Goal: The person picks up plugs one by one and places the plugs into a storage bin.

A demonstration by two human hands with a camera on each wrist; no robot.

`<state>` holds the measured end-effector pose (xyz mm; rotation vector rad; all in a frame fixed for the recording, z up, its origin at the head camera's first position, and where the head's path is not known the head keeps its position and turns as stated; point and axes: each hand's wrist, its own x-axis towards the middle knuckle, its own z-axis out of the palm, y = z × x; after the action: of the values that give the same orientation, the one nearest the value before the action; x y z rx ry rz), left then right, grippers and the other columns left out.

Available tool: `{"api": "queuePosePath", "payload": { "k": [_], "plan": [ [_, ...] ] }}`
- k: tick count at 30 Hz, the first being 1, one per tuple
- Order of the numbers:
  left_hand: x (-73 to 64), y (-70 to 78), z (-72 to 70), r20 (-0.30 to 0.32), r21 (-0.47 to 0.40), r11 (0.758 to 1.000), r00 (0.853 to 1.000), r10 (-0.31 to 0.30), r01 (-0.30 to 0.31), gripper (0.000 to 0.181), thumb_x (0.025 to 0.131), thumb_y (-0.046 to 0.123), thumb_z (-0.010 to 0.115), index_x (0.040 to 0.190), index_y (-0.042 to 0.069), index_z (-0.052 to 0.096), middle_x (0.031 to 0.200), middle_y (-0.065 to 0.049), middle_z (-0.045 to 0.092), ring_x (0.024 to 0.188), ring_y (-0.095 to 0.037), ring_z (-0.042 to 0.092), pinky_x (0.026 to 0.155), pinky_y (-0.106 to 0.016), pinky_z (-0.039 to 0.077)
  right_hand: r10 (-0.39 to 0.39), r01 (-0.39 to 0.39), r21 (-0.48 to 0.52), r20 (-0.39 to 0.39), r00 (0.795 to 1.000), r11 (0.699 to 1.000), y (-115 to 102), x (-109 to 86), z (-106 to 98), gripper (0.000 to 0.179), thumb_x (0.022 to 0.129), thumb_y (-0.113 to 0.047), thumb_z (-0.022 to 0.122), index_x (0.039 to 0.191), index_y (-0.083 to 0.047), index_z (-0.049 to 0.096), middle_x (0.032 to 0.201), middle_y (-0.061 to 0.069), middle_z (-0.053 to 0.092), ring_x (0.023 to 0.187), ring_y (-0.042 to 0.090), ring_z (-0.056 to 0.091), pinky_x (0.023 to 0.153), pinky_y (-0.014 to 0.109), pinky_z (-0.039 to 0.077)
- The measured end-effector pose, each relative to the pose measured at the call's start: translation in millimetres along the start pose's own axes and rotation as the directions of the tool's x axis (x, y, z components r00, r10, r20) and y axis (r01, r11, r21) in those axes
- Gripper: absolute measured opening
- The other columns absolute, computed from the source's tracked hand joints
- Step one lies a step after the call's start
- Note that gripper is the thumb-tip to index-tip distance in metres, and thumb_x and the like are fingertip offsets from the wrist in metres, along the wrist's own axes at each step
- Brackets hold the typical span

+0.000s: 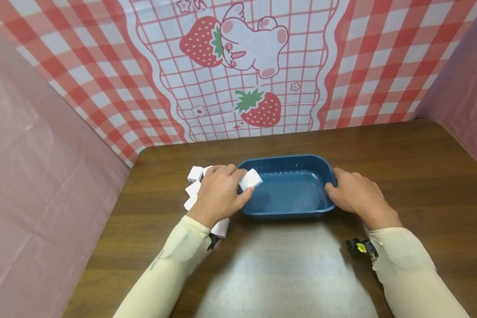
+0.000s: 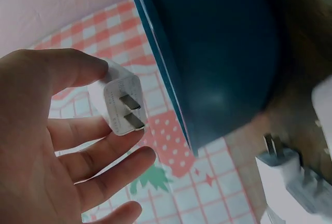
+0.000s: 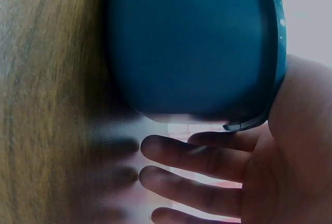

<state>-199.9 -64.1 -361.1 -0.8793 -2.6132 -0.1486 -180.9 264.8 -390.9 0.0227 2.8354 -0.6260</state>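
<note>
My left hand (image 1: 221,191) pinches a white charger plug (image 1: 251,179) between thumb and fingers, at the left rim of a blue plastic basin (image 1: 284,213). Two flat metal prongs show on this plug (image 2: 124,105) in the left wrist view, and the other fingers are spread below it. At the basin's right end, my right hand (image 1: 359,194) holds the rim, its thumb over the edge. Several fingers (image 3: 197,156) extend beside the basin's outer wall (image 3: 192,53) in the right wrist view. Inside the basin, the visible floor is bare.
Several more white plugs lie on the brown wooden table (image 1: 151,185) left of the basin, one of them a white plug (image 1: 195,173) at the back; my left hand partly hides the group. A red checked cloth (image 1: 238,66) with strawberries hangs behind the table.
</note>
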Motion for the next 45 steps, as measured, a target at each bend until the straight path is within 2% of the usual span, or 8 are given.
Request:
{"api": "queuePosePath", "payload": {
  "k": [7, 10, 16, 20, 31, 38, 45],
  "plan": [
    [20.0, 17.8, 2.5, 0.103, 0.027, 0.997, 0.993, 0.065, -0.068, 0.042, 0.092, 0.047, 0.064, 0.113, 0.012, 0.072, 0.098, -0.002, 0.069, 0.093, -0.019, 0.064, 0.096, -0.045, 0.045, 0.001, -0.001, 0.009, -0.006, 1.0, 1.0, 3, -0.2, 0, 0.074, 0.099, -0.037, 0.055, 0.151, 0.008, 0.027, 0.141, 0.035, 0.042, 0.108, 0.049, 0.051, 0.091, 0.073, 0.039],
    [29.8, 26.8, 3.1, 0.145, 0.049, 0.993, 0.984, 0.101, -0.109, 0.042, 0.092, 0.048, 0.063, 0.113, 0.013, 0.073, 0.099, -0.001, 0.069, 0.091, -0.017, 0.064, 0.095, -0.043, 0.045, 0.007, -0.007, 0.007, -0.011, 1.0, 1.0, 4, -0.1, -1, 0.074, 0.099, -0.037, 0.055, 0.151, 0.008, 0.027, 0.141, 0.036, 0.042, 0.108, 0.05, 0.051, 0.091, 0.074, 0.038],
    [49.2, 45.8, 5.6, 0.188, 0.104, 0.976, 0.967, 0.172, -0.194, 0.041, 0.094, 0.05, 0.059, 0.107, 0.013, 0.073, 0.098, -0.001, 0.07, 0.091, -0.019, 0.066, 0.092, -0.042, 0.046, 0.009, -0.009, 0.012, -0.015, 1.0, 1.0, 6, 0.2, -3, 0.074, 0.099, -0.037, 0.055, 0.152, 0.007, 0.027, 0.142, 0.035, 0.041, 0.11, 0.051, 0.05, 0.092, 0.074, 0.038],
    [62.7, 58.4, 7.2, 0.233, 0.106, 0.966, 0.951, 0.205, -0.234, 0.044, 0.095, 0.051, 0.056, 0.11, 0.014, 0.072, 0.102, -0.001, 0.07, 0.093, -0.018, 0.067, 0.093, -0.042, 0.046, 0.017, -0.016, 0.012, -0.018, 1.0, 1.0, 7, -0.7, -4, 0.074, 0.099, -0.037, 0.054, 0.152, 0.007, 0.027, 0.142, 0.036, 0.04, 0.112, 0.052, 0.049, 0.092, 0.074, 0.037],
    [88.6, 77.5, 22.8, 0.345, 0.048, 0.967, 0.913, 0.218, -0.249, 0.05, 0.097, 0.054, 0.054, 0.123, 0.014, 0.07, 0.112, -0.001, 0.071, 0.094, -0.015, 0.066, 0.091, -0.041, 0.049, 0.007, -0.007, 0.01, -0.011, 1.0, 1.0, 11, 1.0, -5, 0.075, 0.099, -0.039, 0.054, 0.15, 0.008, 0.029, 0.141, 0.036, 0.042, 0.114, 0.053, 0.05, 0.091, 0.073, 0.039],
    [101.1, 84.6, 34.2, 0.353, 0.08, 0.959, 0.907, 0.229, -0.273, 0.044, 0.095, 0.053, 0.057, 0.111, 0.016, 0.074, 0.1, 0.002, 0.071, 0.083, -0.014, 0.066, 0.082, -0.038, 0.053, -0.017, 0.017, -0.012, -0.017, 1.0, 1.0, 9, 3.6, -2, 0.07, 0.099, -0.037, 0.053, 0.148, 0.01, 0.033, 0.138, 0.036, 0.047, 0.109, 0.05, 0.054, 0.09, 0.072, 0.04],
    [117.7, 90.5, 36.0, 0.408, 0.163, 0.931, 0.881, 0.238, -0.327, 0.038, 0.094, 0.053, 0.058, 0.099, 0.018, 0.073, 0.083, 0.003, 0.068, 0.069, -0.014, 0.063, 0.061, -0.033, 0.052, -0.031, 0.031, -0.002, -0.036, 0.999, 1.0, 8, 3.7, -1, 0.066, 0.099, -0.036, 0.052, 0.146, 0.008, 0.037, 0.135, 0.034, 0.051, 0.103, 0.045, 0.056, 0.089, 0.07, 0.042]
  ]
}}
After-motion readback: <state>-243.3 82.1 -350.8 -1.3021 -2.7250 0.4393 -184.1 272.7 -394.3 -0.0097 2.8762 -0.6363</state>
